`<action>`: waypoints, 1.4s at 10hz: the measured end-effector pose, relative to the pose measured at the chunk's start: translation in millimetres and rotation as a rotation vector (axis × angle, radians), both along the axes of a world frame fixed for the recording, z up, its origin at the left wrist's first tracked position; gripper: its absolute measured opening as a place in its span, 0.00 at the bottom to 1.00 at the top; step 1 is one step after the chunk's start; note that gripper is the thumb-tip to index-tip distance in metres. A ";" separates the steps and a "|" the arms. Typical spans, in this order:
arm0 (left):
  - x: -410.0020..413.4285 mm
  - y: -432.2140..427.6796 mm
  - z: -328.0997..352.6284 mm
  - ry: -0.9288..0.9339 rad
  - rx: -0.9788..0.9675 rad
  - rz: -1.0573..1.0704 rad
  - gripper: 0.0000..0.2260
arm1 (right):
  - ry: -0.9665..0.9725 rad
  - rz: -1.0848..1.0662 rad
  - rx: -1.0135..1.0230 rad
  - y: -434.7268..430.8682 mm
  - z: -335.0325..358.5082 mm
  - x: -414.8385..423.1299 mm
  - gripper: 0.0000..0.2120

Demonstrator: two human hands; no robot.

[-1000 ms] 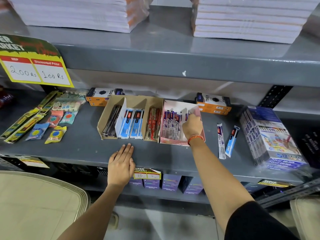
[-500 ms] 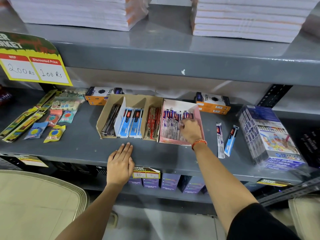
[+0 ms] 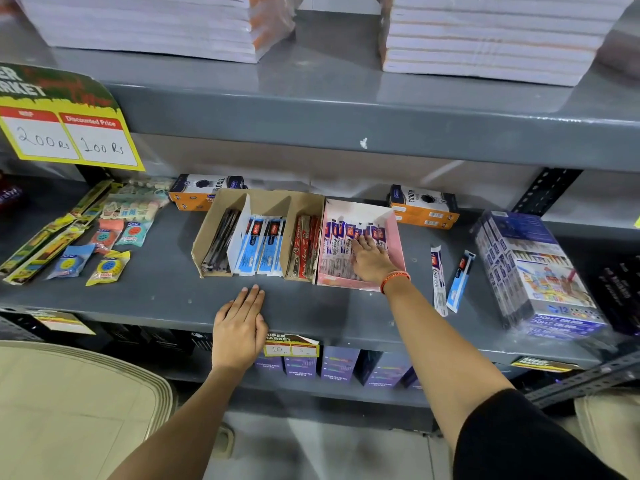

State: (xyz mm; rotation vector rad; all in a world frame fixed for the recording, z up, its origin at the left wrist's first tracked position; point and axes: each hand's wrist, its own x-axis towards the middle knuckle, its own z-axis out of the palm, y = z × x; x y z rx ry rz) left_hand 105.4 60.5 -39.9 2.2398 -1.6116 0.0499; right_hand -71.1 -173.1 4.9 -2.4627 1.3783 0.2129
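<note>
My right hand point(image 3: 370, 259) lies palm down inside the pink box point(image 3: 398, 237), with straight fingers pressing on the purple-and-white pen packets point(image 3: 337, 240) in it. My left hand point(image 3: 240, 323) rests flat on the front edge of the grey shelf point(image 3: 156, 299), fingers straight, holding nothing. Left of the pink box stands a brown cardboard box point(image 3: 207, 233) with compartments of dark pens, blue packets point(image 3: 261, 245) and red packets point(image 3: 304, 245). Two loose pen packets point(image 3: 438, 278) lie on the shelf to the right of my right wrist.
A shrink-wrapped stack of colour-pencil boxes point(image 3: 533, 271) sits at the right. Two orange-black boxes point(image 3: 424, 206) stand at the back. Eraser and ruler packets point(image 3: 107, 268) lie at the left. A yellow price sign point(image 3: 69, 133) hangs from the upper shelf, which carries notebook stacks point(image 3: 485, 39).
My right hand has come down from the pink box's raised right flap into the box and now lies flat on the packets. The left hand has stayed put.
</note>
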 end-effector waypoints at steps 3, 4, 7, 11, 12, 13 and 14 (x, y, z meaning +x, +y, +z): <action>-0.1 0.8 0.0 -0.001 -0.002 -0.007 0.23 | 0.098 0.113 0.037 -12.3 19.5 -7.2 0.26; -0.7 1.1 0.8 -0.008 0.001 -0.005 0.23 | -0.022 0.082 -0.069 -8.1 21.7 -12.7 0.24; -0.8 1.0 -0.4 -0.008 -0.017 -0.018 0.22 | -0.482 -0.401 -0.400 3.5 51.6 -44.6 0.10; -4.1 2.9 3.0 -0.013 -0.014 -0.022 0.23 | -0.403 -0.918 -0.092 18.7 22.7 -111.5 0.15; -4.1 2.7 3.2 -0.005 -0.013 -0.017 0.23 | -0.453 -0.918 -0.074 21.7 24.4 -108.8 0.17; -3.6 3.1 2.7 -0.004 -0.009 -0.019 0.23 | -0.479 -0.906 -0.063 23.0 28.8 -105.4 0.18; -3.6 3.1 2.7 0.002 -0.013 -0.020 0.23 | -0.502 -0.895 -0.060 25.0 32.1 -102.8 0.18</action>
